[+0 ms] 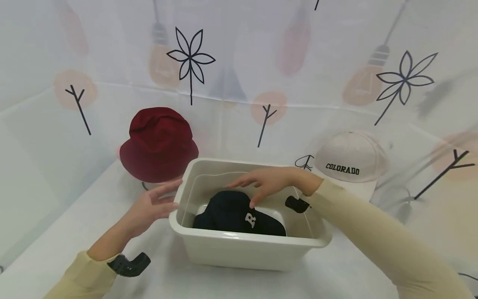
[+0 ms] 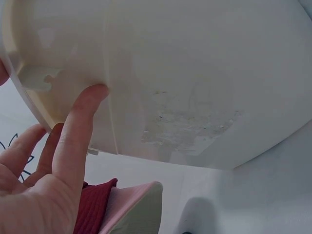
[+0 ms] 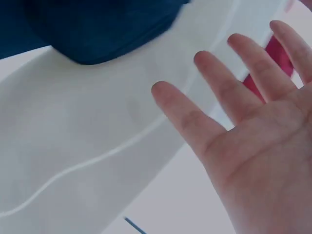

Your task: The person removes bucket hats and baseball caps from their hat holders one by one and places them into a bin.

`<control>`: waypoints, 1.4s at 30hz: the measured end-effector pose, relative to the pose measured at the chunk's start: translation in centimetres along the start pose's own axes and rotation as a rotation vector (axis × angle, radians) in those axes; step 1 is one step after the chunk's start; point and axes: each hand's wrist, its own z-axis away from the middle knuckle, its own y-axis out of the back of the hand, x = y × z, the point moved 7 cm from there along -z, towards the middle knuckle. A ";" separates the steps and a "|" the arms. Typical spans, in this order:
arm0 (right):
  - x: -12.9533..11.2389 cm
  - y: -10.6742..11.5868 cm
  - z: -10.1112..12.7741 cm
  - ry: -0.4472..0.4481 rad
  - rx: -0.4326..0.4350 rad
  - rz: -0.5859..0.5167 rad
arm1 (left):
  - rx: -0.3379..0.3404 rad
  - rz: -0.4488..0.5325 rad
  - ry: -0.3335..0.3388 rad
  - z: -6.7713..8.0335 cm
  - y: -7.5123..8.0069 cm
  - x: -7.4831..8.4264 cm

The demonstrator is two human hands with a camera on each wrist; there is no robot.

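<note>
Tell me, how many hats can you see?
3. A dark red bucket hat sits behind the tub's left corner, a white Colorado cap is at the back right, and a navy cap lies inside the white tub. None seems hidden.

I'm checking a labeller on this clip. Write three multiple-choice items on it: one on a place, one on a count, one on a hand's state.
1. Where is the dark navy cap?
A. inside the tub
B. on the stand at left
C. in the left hand

2. How many hats are in view?
A. two
B. three
C. five

3. How is the right hand?
A. gripping the tub's rim
B. in a fist
C. open above the cap

Answers:
1 A: the cap lies inside the cream tub.
2 B: the navy cap, the red bucket hat and the white Colorado cap.
3 C: its fingers are spread and straight and hold nothing.
</note>
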 end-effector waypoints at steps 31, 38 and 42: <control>-4.4 -4.1 16.1 0.226 0.699 0.122 | 0.010 -0.014 0.004 0.1 0.0 -0.3; -2.8 -5.0 18.0 0.202 0.824 0.078 | 0.008 -0.021 0.001 0.2 0.0 -0.3; -1.8 -5.1 18.9 0.180 0.902 0.067 | 0.009 -0.022 -0.007 0.2 -0.1 -0.2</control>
